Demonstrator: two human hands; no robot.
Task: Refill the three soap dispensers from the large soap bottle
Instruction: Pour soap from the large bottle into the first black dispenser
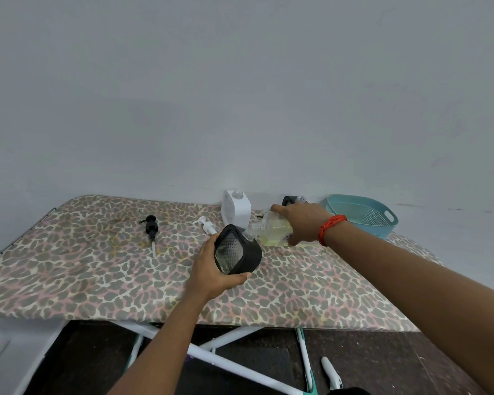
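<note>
Two bare forearms reach up from the bottom edge: the left hand (211, 270) curls round a black dispenser (237, 249), tilted at centre frame, while the right hand (301, 220) grips the large soap bottle (274, 230), tipped neck-first at its mouth. Filling seems early; a white dispenser (236, 208) and a dark dispenser (291, 200) wait open behind, a black pump (151, 227) and white pump (207, 225) lying left. Leopard-print table (97, 266), teal basket (362, 213) right, grey wall (240, 81).
</note>
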